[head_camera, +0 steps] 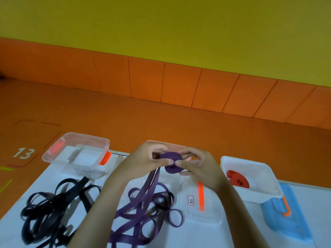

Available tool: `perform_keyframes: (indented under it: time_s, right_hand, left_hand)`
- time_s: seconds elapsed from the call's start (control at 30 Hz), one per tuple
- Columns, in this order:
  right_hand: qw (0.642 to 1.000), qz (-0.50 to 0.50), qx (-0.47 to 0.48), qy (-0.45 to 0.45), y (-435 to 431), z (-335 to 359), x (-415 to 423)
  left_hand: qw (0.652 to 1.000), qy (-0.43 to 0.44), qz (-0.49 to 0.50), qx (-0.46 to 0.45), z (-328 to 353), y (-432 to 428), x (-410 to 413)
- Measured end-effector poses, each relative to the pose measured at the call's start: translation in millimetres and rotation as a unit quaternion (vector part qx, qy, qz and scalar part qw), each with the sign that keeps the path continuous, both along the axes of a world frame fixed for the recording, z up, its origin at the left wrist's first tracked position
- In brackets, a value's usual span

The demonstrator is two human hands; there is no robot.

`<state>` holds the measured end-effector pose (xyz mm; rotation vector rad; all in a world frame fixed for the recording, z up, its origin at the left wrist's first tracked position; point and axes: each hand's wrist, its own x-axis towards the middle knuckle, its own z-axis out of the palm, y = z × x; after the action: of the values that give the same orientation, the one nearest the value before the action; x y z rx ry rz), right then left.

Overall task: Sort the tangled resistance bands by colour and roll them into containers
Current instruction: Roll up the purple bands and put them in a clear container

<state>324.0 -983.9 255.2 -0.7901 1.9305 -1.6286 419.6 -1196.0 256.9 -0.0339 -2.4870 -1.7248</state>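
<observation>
Both arms come up from the bottom edge & meet in the middle, above the white table. The L hand and the R hand are close together w/ a small purple roll between them. The L hand's fingers are curled round the left side of the roll and grip it. The R hand pinches the right side w/ thumb & bent fingers, thumb nearest the camera. Both wrists are about level and the knuckles point away. The roll is up in the air, not on the table. A purple strip hangs down from it to the loose purple band, which lies in messy loops on the table between the 2 arms. To the left lie the black bands, also in a tangle. At the far left is a clear box w/ orange clips. Another clear box sits behind the hands, mostly hidden. A clear lid w/ an orange clip lies flat by the R arm. On the right is a white box w/ a red roll inside, and a blue lid lies just beside it.
</observation>
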Motion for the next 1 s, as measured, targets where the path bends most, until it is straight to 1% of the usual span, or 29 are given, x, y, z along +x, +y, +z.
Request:
perform_keyframes:
  time_s: [0.03,0.13,0.2,0.23,0.27,0.33,0.37,0.43,0.53,0.6,0.63,0.73,0.83,0.93,1.0]
  right_hand:
    - [1.0,-0.003,-0.017,-0.004,0,1,-1]
    - [0.993,-0.024,-0.101,-0.055,-2,-2,1]
    - [0.987,-0.023,-0.133,-0.085,-3,-8,5]
    - [0.988,-0.016,-0.125,-0.093,-4,-10,7]
    - [0.991,-0.007,-0.096,-0.088,-5,-10,8]
    - [0.999,0.012,-0.014,-0.042,-6,-5,7]
    - [1.0,0.015,0.007,-0.023,-7,-2,4]
    - [1.0,0.009,-0.017,-0.025,-9,3,0]
    - [0.992,-0.004,-0.101,-0.073,-10,6,0]
    - [0.989,-0.007,-0.12,-0.087,-9,3,2]
    - [0.992,-0.006,-0.101,-0.076,-10,1,3]
    - [1.0,-0.001,0.023,0.01,-9,4,0]
    - [0.994,0.027,0.086,0.069,-7,13,-3]
    - [0.989,0.023,0.097,0.106,-7,19,-3]
    - [0.996,0.002,0.047,0.076,-6,19,-3]
  left_hand:
    - [1.0,0.01,0.013,0.013,0,1,0]
    - [0.996,0.042,0.051,0.068,-2,2,2]
    - [0.994,0.048,0.054,0.078,-1,-2,4]
    - [0.995,0.042,0.047,0.071,0,-6,5]
    - [0.997,0.03,0.036,0.054,1,-9,6]
    - [1.0,0.004,0.004,0.004,4,-13,5]
    - [1.0,-0.001,-0.008,-0.014,5,-13,3]
    - [1.0,0.008,-0.007,-0.01,7,-11,2]
    - [0.998,0.038,0.032,0.034,9,-11,4]
    - [0.998,0.038,0.051,0.017,8,-17,6]
    - [0.998,0.032,0.047,-0.006,8,-21,7]
    - [0.998,-0.006,0.015,-0.065,9,-26,8]
    - [0.995,-0.023,0.008,-0.094,9,-23,5]
    - [0.992,-0.017,-0.001,-0.123,12,-17,1]
    - [0.995,0.018,0.003,-0.095,13,-15,1]
